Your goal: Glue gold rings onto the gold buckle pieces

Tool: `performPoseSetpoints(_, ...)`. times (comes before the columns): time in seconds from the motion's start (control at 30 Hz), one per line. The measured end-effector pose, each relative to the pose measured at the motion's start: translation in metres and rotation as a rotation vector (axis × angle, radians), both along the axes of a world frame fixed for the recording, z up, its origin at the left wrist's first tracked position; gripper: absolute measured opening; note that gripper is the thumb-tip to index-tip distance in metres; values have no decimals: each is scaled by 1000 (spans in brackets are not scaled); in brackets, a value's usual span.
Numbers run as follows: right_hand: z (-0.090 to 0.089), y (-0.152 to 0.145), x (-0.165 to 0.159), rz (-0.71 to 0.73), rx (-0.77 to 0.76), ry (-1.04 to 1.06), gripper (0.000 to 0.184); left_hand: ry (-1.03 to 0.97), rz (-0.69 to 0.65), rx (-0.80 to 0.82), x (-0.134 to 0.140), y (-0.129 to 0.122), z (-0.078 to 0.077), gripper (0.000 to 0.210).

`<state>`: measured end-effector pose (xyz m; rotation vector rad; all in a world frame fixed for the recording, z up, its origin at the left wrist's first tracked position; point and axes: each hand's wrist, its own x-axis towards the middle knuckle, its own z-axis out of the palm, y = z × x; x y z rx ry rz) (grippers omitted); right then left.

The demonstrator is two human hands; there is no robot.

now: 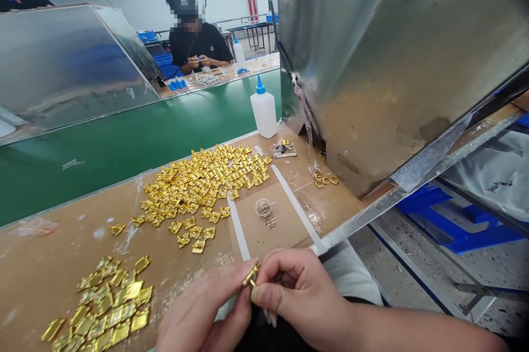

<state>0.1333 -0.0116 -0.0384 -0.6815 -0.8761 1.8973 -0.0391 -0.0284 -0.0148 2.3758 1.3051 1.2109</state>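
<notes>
My left hand (206, 308) and my right hand (297, 288) meet at the table's front edge, fingers closed on one small gold metal piece (249, 276). The left fingers pinch it from the left, while the right thumb and forefinger press on its right side. Part of the piece is hidden by the fingertips. Just beyond my hands, a small clear coil (263, 207) and a few thin wire-like bits (270, 223) lie on a cardboard patch. Left of the patch spreads a big heap of small gold pieces (198, 181). Flatter gold plates (111, 308) lie nearer, beside my left hand.
A white bottle with a blue tip (263, 112) stands at the back edge. Gold rings (324, 179) lie near a large metal hood (397, 65) on the right. Across the green belt (124, 134), a person (196, 38) works with small parts.
</notes>
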Motion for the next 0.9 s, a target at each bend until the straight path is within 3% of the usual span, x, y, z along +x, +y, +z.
performPoseSetpoints(0.13, -8, 1, 5, 69, 15, -74, 41, 14, -59, -53, -7, -3, -4, 39)
performPoseSetpoints(0.2, -15, 4, 12, 102, 36, -178, 39, -3, -26, -138, -22, -3, -8, 34)
performPoseSetpoints(0.3, -24, 13, 27, 91, 134, -424, 39, -66, 248, -361, -60, 2, -18, 18)
performPoseSetpoints(0.37, -27, 20, 38, 67, 247, -605, 39, -102, 423, -561, -86, 10, -27, 29)
performPoseSetpoints(0.47, -28, 30, 50, 1, 380, -795, 41, -151, 505, -769, -111, 23, -37, 43)
performPoseSetpoints(0.63, -27, 42, 65, -40, 466, -898, 41, 46, 679, -603, -139, 38, -33, 44)
performPoseSetpoints(0.73, -28, 54, 77, -117, 545, -985, 42, 196, 778, -629, -166, 41, -23, 42)
performPoseSetpoints(0.83, -25, 75, 84, -184, 639, -1121, 43, 239, 711, -743, -190, 44, -22, 40)
performPoseSetpoints(0.9, -20, 88, 82, -141, 698, -1235, 41, 175, 654, -744, -197, 48, -26, 39)
